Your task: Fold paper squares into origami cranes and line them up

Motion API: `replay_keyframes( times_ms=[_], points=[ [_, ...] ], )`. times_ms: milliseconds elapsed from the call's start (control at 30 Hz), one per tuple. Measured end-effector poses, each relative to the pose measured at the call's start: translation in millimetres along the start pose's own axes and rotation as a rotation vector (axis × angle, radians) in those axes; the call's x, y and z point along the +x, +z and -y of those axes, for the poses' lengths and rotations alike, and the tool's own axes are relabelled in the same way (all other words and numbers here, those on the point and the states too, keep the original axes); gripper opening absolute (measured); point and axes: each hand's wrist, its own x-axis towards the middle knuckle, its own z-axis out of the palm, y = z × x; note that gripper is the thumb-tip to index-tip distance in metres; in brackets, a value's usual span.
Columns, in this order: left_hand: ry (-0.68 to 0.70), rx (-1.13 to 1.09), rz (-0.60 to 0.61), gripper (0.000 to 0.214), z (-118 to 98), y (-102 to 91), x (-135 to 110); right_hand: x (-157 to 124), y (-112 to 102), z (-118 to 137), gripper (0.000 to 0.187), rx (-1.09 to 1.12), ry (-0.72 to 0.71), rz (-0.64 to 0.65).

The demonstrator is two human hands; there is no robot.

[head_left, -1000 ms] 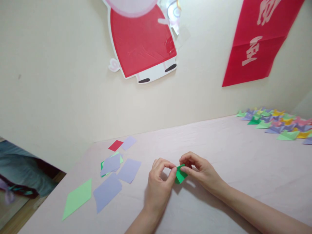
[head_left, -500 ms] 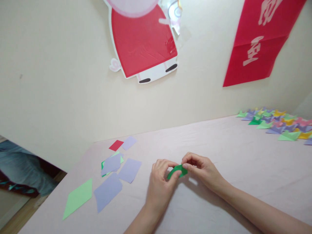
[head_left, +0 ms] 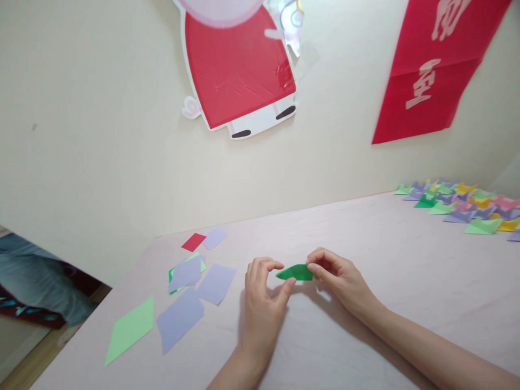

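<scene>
Head feed, remote. Change over the last half second: the left hand (head_left: 260, 300) has slackened its grip. I saw it bowing the green paper (head_left: 298, 272) between thumb and fingers; now thumb and forefinger stand well parted, in a C about the paper's left end, forefinger beyond it, thumb at the near edge. Whether that thumb touches, I cannot tell.

The right hand (head_left: 341, 277) is closed in a small pinch, thumb against forefinger, with the paper's right end between them.

The paper sits between the two hands, apparently just above the tabletop (head_left: 325, 360), judging by the shadow. It shows narrower and straighter than the bowed shape of half a second ago, its tip towards the left hand.

My reading: the right pinch probably carries most of the hold, so the left is freer to shift its grip. I take this as a regrip, not a release.

Unchanged: the loose purple sheet (head_left: 217, 283) just left of the left hand, and the folded pieces (head_left: 482, 226) well beyond the right hand, to its right.
</scene>
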Motion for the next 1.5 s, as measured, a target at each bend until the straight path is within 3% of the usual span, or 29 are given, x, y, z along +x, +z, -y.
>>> replay_keyframes(
  times_ms=[100,233,333,433,567,733,800,900,1033,1133,1233,1367,1500],
  points=[
    [0.079,0.027,0.008,0.009,-2,1.8,-2,1,0,1,0.022,0.012,-0.015,-0.088],
    [0.056,0.042,-0.066,0.034,-2,2.1,0,1,3,4,0.025,0.023,-0.013,-0.025],
    [0.052,0.057,-0.004,0.014,0,0.6,3,1,4,5,0.027,0.048,0.002,0.02],
    [-0.048,-0.067,0.054,0.013,3,1.5,5,1,4,5,0.032,0.071,0.053,0.067],
    [-0.219,-0.288,0.033,0.021,8,3.3,8,3,3,5,0.034,0.098,0.088,0.092],
    [-0.262,-0.248,-0.133,0.017,6,2.6,7,3,2,2,0.032,0.103,0.054,-0.078],
    [-0.223,-0.255,-0.032,0.017,-2,4.8,2,1,4,3,0.03,0.089,0.001,-0.12],
    [-0.186,-0.347,0.133,0.023,-16,11.3,-5,-3,9,9,0.024,-0.003,-0.113,-0.066],
    [-0.262,-0.434,0.149,0.025,-20,16.2,-8,-9,16,15,0.015,-0.19,-0.249,0.032],
    [-0.302,-0.396,0.134,0.021,-13,13.8,-4,-11,17,13,0.009,-0.24,-0.27,0.121],
    [-0.253,-0.289,0.119,0.023,-5,9.0,1,-10,14,10,0.008,-0.284,-0.275,0.108],
    [-0.063,-0.059,0.1,0.019,4,3.0,6,-6,6,11,0.022,-0.456,-0.519,-0.101],
    [0.071,0.052,0.105,0.014,7,-0.4,7,-5,3,12,0.021,-0.634,-0.638,-0.15]
  ],
)
